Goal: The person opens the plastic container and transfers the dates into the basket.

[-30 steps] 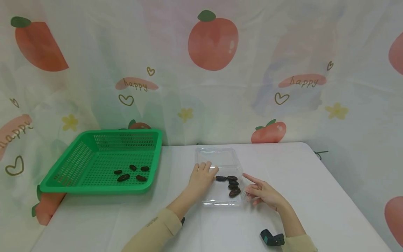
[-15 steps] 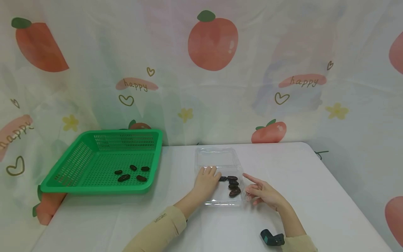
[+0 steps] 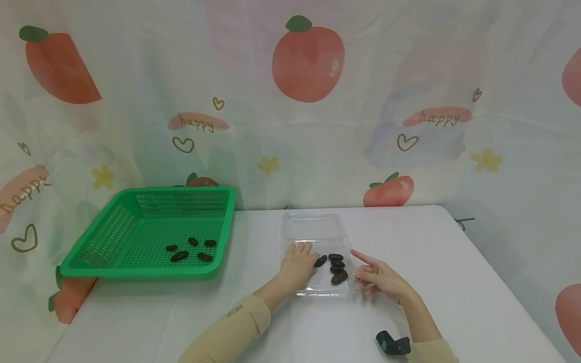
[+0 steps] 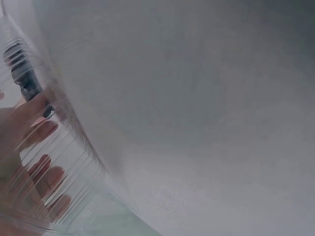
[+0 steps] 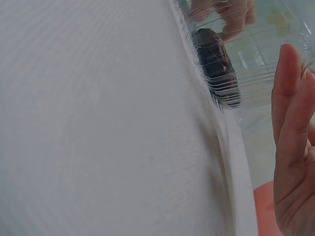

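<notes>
A clear plastic clamshell box (image 3: 327, 288) stands with its lid (image 3: 313, 227) folded back. Several dark brown dates lie in its right half; one date (image 3: 321, 261) sits apart from this column, on its left. My left hand (image 3: 298, 264) reaches into the box, and its fingers pinch the near end of that date. Seen through the ribbed wall in the left wrist view, a finger (image 4: 35, 109) crosses the dates. At the box's right rim, my right hand (image 3: 382, 278) pinches the edge, index finger stretched out. In the right wrist view, dates (image 5: 216, 66) show behind the plastic.
A green plastic basket (image 3: 136, 275) at the left holds several more dates (image 3: 180, 256). Near the right forearm lies a black device (image 3: 392, 344). A white cloth covers the table (image 3: 436, 262), and a fruit-printed curtain (image 3: 317, 151) hangs behind.
My left hand has moved right and slightly nearer inside the box. The leftmost date there has turned from lying sideways to a slant. My right hand stays at the rim.
</notes>
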Tool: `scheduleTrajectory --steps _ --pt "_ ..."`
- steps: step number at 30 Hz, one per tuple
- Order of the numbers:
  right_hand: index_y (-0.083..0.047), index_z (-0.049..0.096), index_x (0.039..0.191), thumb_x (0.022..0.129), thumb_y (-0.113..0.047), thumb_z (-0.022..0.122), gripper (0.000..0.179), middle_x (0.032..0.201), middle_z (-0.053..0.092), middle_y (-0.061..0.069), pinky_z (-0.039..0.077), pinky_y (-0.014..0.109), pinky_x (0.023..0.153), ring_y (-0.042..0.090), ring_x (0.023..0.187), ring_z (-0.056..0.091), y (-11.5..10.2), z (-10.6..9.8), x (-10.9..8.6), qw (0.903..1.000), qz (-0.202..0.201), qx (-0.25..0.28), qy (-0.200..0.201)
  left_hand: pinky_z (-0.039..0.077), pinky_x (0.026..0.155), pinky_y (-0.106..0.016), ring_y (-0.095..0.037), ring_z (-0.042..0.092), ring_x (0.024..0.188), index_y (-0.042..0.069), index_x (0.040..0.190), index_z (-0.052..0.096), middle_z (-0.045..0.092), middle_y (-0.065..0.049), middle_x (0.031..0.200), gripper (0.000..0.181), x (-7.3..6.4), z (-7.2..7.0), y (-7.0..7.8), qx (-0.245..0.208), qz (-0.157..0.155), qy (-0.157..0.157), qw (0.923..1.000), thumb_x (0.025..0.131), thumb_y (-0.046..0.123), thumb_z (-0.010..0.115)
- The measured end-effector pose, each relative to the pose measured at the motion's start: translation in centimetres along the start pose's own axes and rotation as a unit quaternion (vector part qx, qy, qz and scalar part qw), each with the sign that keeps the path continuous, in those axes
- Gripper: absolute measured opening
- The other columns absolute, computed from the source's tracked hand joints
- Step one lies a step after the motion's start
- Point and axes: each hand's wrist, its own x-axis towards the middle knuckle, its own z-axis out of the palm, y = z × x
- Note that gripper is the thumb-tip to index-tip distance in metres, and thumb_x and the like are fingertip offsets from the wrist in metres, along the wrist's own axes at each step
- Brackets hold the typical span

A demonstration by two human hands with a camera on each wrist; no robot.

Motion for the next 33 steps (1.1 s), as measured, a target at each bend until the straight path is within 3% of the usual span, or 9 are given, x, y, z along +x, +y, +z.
scheduleTrajectory --steps 10,24,33 --pt "-0.004 0.013 0.145 0.09 -0.014 0.057 0.071 0.079 0.058 -0.002 0.05 0.023 0.053 0.009 0.068 0.058 -0.08 0.01 -0.07 1.0 0.004 0.004 0.002 0.035 0.093 -0.035 -0.016 0.043 0.109 0.027 0.114 0.057 0.048 0.0 0.116 0.034 0.48 0.02 0.63 -0.002 -0.008 0.001 1.0 0.088 0.048 0.051" --pt "-0.005 0.014 0.146 0.091 -0.015 0.057 0.07 0.08 0.058 -0.002 0.05 0.024 0.054 0.009 0.067 0.058 0.1 -0.04 -0.07 0.9999 0.008 -0.003 0.006 0.035 0.094 -0.036 -0.016 0.044 0.11 0.032 0.116 0.057 0.048 0.0 0.121 0.028 0.26 -0.51 0.67 0.013 -0.004 -0.002 0.9999 0.088 0.027 0.053" --pt "-0.005 0.013 0.146 0.091 -0.015 0.057 0.071 0.08 0.059 -0.002 0.05 0.024 0.054 0.01 0.068 0.058 0.09 -0.02 0.02 1.0 0.007 -0.001 0.004 0.036 0.093 -0.035 -0.014 0.045 0.107 0.031 0.113 0.056 0.05 0.002 0.117 0.026 0.2 -0.66 0.52 0.007 0.008 0.0 0.9999 0.09 0.042 0.05"
